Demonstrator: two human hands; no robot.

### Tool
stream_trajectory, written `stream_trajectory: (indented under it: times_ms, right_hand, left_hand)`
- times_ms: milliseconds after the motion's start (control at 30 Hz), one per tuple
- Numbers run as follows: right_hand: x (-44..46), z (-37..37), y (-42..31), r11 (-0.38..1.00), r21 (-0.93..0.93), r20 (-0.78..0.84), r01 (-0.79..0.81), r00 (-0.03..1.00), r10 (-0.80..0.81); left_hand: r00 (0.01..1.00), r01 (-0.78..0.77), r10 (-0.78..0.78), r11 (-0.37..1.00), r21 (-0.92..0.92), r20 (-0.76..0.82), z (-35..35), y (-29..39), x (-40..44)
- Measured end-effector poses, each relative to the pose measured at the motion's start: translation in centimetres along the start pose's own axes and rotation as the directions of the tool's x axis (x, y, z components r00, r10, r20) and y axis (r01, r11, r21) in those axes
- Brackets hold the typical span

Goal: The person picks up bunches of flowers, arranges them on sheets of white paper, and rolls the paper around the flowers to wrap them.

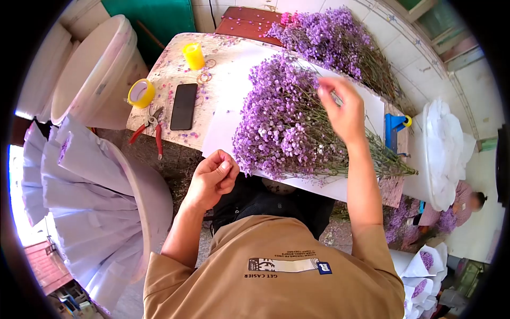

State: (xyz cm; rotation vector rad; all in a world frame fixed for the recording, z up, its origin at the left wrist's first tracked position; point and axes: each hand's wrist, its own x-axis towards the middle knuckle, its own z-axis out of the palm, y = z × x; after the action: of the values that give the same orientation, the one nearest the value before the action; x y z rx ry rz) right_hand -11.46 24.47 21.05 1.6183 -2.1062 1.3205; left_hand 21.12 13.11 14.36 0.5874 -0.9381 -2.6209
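Note:
A large bunch of small purple flowers point(281, 117) lies on white paper point(226, 111) on the table, its green stems pointing right. Over the upper part of the stems is my right hand point(342, 106), fingers curled and thumb near the fingertips; whether it holds anything is too small to tell. My left hand point(215, 178) is closed in a pinch at the table's front edge, just left of the blossoms, and its contents are hidden. A black phone point(183, 106) and red-handled pruning shears point(152, 130) lie left of the paper.
Yellow tape rolls point(141, 93) and rubber bands point(204, 77) are on the table point(164, 64). Behind lies another purple bunch point(334, 40). A blue tape dispenser point(394, 130) stands right. Wrapped bouquets fill a bin point(135, 196) at left. A person point(459, 204) is at far right.

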Motion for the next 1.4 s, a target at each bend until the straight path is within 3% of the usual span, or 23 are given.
stream_trajectory:
  times_ms: [67, 100, 200, 333, 367, 400, 467, 500, 567, 600, 667, 800, 1033, 1167, 1233, 1267, 1333, 1367, 1400]
  right_hand:
    - [2.8, 1.3, 2.0, 0.997, -0.077, 0.084, 0.006, 0.996, 0.001]
    - [3.4, 2.3, 2.1, 0.996, -0.034, 0.169, -0.077, 0.982, 0.082]
    - [4.0, 5.0, 3.1, 0.982, -0.184, 0.323, 0.047, 0.946, 0.015]
    - [3.7, 6.6, 4.0, 0.946, -0.307, 0.316, 0.102, 0.949, 0.0]
    - [3.6, 6.9, 4.3, 0.946, -0.31, 0.312, 0.097, 0.95, 0.005]
    - [3.7, 7.1, 4.6, 0.956, -0.289, 0.279, 0.05, 0.96, 0.034]
    - [3.7, 7.2, 4.8, 0.964, -0.266, 0.241, 0.0, 0.968, 0.066]
    - [3.7, 7.2, 4.7, 0.977, -0.214, 0.222, -0.002, 0.974, 0.051]
    - [3.5, 7.3, 4.8, 0.992, -0.128, 0.19, -0.018, 0.981, 0.042]
    - [3.4, 7.2, 4.9, 0.993, -0.112, 0.195, -0.035, 0.979, 0.057]
    - [3.2, 7.3, 5.2, 0.991, -0.099, 0.186, -0.09, 0.977, 0.107]
    - [3.0, 7.6, 6.2, 0.985, -0.001, 0.161, -0.171, 0.972, 0.169]
    - [2.5, 8.3, 6.9, 0.984, -0.017, 0.187, -0.177, 0.966, 0.178]
    - [2.3, 8.3, 6.7, 0.987, -0.001, 0.143, -0.159, 0.977, 0.157]
    - [2.5, 8.2, 6.4, 0.987, 0.011, 0.133, -0.158, 0.979, 0.155]
    - [2.6, 8.1, 6.3, 0.994, 0.024, 0.121, -0.11, 0.987, 0.106]
    - [2.6, 8.0, 6.1, 0.998, 0.04, 0.116, -0.058, 0.992, 0.053]
    - [2.6, 8.1, 5.9, 1.0, 0.03, 0.097, 0.001, 0.995, -0.004]
    - [2.7, 8.2, 5.8, 0.998, 0.019, 0.079, 0.061, 0.995, -0.062]
  left_hand:
    - [0.999, -0.013, 0.015, 0.997, -0.071, 0.035, -0.2, 0.0, 0.5]
    - [0.998, -0.027, 0.031, 0.998, -0.057, 0.061, 0.2, 0.1, 1.0]
    - [0.998, -0.04, 0.04, 0.999, -0.013, 0.044, 1.9, 1.2, 2.1]
    - [0.999, 0.011, -0.013, 0.998, 0.057, 0.041, 4.3, 4.0, 4.9]
    - [0.999, -0.034, 0.032, 0.957, 0.289, 0.013, 5.2, 4.9, 6.3]
    - [0.996, -0.071, 0.084, 0.859, 0.508, -0.002, 6.1, 5.5, 7.9]
    - [0.902, -0.375, 0.403, 0.548, 0.748, 0.157, 6.7, 5.2, 12.4]
    - [0.902, -0.376, 0.4, 0.544, 0.75, 0.162, 6.7, 5.2, 14.5]
    - [0.859, -0.328, 0.455, 0.139, 0.934, 0.234, 6.9, 5.1, 18.0]
    - [0.859, -0.333, 0.45, 0.131, 0.934, 0.243, 7.1, 4.9, 19.1]
    - [0.829, -0.271, 0.498, -0.043, 0.962, 0.256, 7.2, 4.0, 21.0]
    - [0.824, -0.177, 0.503, -0.207, 0.962, 0.26, 7.8, 2.9, 21.5]
    - [0.855, 0.027, 0.503, -0.289, 0.957, 0.128, 8.2, 1.3, 23.3]
    - [0.846, 0.019, 0.518, -0.27, 0.963, 0.129, 7.7, 1.0, 22.9]
    - [0.753, -0.148, 0.621, -0.162, 0.976, 0.217, 7.0, 0.8, 21.5]
    - [0.752, -0.144, 0.624, -0.161, 0.976, 0.214, 6.8, 0.9, 20.6]
    - [0.846, -0.146, 0.533, 0.24, 0.96, -0.004, 7.0, 1.4, 18.4]
    - [0.864, -0.174, 0.502, 0.355, 0.918, -0.03, 6.4, 1.2, 17.6]
    - [0.862, -0.171, 0.506, 0.36, 0.917, -0.038, 6.0, 1.1, 17.2]
